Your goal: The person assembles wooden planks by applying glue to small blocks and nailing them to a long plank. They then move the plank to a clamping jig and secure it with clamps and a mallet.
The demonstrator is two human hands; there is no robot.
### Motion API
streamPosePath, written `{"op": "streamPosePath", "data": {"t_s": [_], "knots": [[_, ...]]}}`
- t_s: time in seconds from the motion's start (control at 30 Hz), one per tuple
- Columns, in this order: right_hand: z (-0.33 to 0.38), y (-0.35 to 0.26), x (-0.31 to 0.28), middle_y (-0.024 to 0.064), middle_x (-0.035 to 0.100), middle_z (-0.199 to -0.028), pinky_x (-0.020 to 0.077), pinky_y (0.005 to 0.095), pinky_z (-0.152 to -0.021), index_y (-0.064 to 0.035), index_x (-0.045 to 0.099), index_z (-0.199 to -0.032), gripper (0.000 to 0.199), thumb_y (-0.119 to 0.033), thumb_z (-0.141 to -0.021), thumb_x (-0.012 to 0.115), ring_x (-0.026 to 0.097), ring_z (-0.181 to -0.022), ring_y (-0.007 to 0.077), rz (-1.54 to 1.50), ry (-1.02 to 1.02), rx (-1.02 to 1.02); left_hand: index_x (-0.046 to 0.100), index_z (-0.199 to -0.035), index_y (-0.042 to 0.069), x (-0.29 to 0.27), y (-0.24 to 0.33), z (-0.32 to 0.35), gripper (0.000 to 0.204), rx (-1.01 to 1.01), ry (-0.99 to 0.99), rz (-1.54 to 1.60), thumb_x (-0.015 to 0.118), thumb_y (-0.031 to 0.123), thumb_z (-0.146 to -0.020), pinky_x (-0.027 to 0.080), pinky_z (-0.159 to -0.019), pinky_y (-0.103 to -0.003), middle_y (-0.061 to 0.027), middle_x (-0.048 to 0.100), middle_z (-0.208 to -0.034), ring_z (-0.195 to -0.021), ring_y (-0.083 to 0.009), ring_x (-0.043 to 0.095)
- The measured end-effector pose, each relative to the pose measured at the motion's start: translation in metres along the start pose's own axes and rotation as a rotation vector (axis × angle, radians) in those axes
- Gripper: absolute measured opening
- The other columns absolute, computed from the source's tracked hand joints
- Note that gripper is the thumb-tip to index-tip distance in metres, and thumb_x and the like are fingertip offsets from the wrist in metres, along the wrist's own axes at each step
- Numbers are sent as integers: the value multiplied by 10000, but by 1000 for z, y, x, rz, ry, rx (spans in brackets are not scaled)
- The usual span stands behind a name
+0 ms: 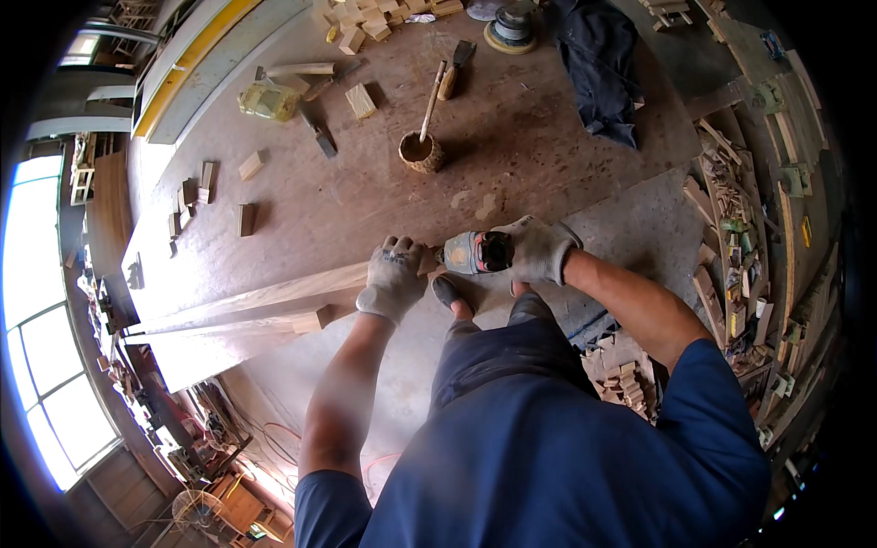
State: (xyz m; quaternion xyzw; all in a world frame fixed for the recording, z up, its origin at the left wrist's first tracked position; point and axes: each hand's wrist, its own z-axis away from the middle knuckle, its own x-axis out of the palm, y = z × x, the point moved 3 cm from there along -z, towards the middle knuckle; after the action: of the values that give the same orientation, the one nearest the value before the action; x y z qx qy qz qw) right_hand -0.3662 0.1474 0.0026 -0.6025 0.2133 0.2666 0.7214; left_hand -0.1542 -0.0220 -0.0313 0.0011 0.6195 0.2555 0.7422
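My left hand (393, 279), in a grey work glove, grips the near end of a long wooden plank (265, 297) that stretches away to the left. My right hand (539, 248), also gloved, holds a grey and red power tool (475, 252) whose nose meets the plank's end right beside my left hand. My foot (446, 292) stands on the floor just below the tool. A short wooden block (312, 319) lies against the plank's underside.
A brown sheet covers the floor (384, 192), scattered with wood offcuts (360, 100). A tin with a stick in it (421, 151) stands ahead, near a brush (454, 71), a round sander (511, 26) and dark cloth (598, 68). Scrap wood piles (731, 228) line the right.
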Motion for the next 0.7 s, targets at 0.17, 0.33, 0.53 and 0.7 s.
{"op": "streamPosePath", "data": {"t_s": [0.17,0.33,0.53,0.7], "knots": [[2,-3,-2,147,789,-1110,617,449,-882,-134,740,-1208,389,-313,-864,780,765,-1024,354,53,1,5,741,-1205,101,-2,1,1,416,-7,-11,-6,763,182,-798,530,-1021,-474,-119,706,-1199,-1190,-357,626],[14,-9,-12,154,792,-1072,614,456,-872,-122,743,-1203,436,-260,-798,828,762,-1022,361,-72,17,111,739,-1183,107,-3,1,3,395,-16,11,10,764,175,-794,529,-1012,-478,-115,706,-1193,-1195,-352,626],[24,-8,-19,168,796,-1098,617,453,-889,-117,745,-1259,437,-272,-856,809,766,-1045,357,-67,46,114,724,-1224,89,-8,4,4,459,-8,26,-4,809,142,-777,550,-992,-479,-128,715,-1169,-1148,-374,638],[12,-25,-37,161,805,-1083,610,452,-910,-97,779,-1179,379,-339,-889,812,770,-1046,358,-6,88,249,721,-1225,87,-4,5,12,363,-11,49,-64,728,156,-869,528,-987,-465,-111,696,-1199,-1160,-340,633]]}}
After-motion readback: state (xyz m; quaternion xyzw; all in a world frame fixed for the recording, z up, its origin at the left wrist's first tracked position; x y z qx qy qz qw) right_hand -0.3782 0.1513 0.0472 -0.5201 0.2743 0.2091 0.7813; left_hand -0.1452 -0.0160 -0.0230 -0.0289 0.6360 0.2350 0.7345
